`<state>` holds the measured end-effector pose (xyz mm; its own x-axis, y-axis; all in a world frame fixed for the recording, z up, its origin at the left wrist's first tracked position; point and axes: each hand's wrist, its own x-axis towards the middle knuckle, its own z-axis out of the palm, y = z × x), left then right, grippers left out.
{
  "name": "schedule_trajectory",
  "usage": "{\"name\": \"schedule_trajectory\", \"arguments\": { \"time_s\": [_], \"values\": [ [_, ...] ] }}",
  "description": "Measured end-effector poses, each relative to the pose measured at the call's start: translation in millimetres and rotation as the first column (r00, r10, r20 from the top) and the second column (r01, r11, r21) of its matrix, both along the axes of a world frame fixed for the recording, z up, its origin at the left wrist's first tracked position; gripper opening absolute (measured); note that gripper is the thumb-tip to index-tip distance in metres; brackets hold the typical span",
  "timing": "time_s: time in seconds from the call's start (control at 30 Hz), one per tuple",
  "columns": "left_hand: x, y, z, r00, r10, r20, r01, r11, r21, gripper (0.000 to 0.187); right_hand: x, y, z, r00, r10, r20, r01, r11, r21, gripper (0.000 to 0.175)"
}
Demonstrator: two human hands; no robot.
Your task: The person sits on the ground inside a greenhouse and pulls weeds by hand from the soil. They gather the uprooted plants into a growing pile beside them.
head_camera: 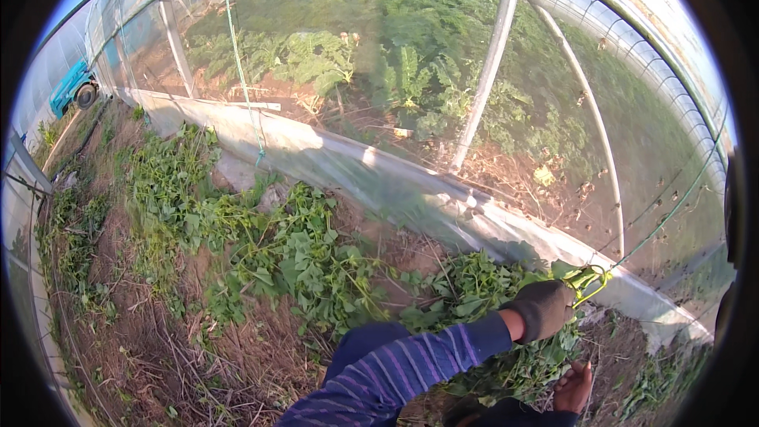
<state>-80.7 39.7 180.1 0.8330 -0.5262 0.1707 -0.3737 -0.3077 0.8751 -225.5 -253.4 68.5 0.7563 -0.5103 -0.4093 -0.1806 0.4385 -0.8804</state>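
My left hand (pixel 542 311), in a dark knit glove below a striped sleeve, is closed around green vine stems (pixel 590 284). A loop of pale stem and leaf sticks out past its fingers, close to the foot of the plastic film wall. Lower down, my bare right hand (pixel 573 387) is held palm-up with its fingers loosely curled, and I see nothing in it. Beneath and around both hands lies a heap of leafy vines (pixel 474 284). Part of the heap is hidden by my left forearm.
A greenhouse film wall (pixel 367 172) runs diagonally across, with leafy crops (pixel 433 29) behind it. Metal posts (pixel 489 65) and a green cord (pixel 676 219) stand along it. More vines (pixel 302 237) and dry stalks (pixel 237 362) cover the ground. A turquoise vehicle (pixel 74 89) is at far left.
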Motion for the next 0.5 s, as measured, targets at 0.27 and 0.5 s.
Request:
{"name": "schedule_trajectory", "arguments": {
  "time_s": [0.27, 0.5],
  "values": [
    [-0.9, 2.9, 1.5, 1.000, 0.002, -0.016, -0.003, 1.000, -0.023, 0.023, -2.1, -2.8, -2.4, 0.999, -0.013, 0.033, 0.012, 1.000, 0.024, 0.041],
    [-0.6, 4.4, -1.0, 1.000, 0.011, 0.016, -0.010, 0.999, -0.049, 0.022, -1.9, -8.9, -8.8, 1.000, -0.015, 0.022, 0.014, 0.997, 0.075, 0.042]
  ]
}}
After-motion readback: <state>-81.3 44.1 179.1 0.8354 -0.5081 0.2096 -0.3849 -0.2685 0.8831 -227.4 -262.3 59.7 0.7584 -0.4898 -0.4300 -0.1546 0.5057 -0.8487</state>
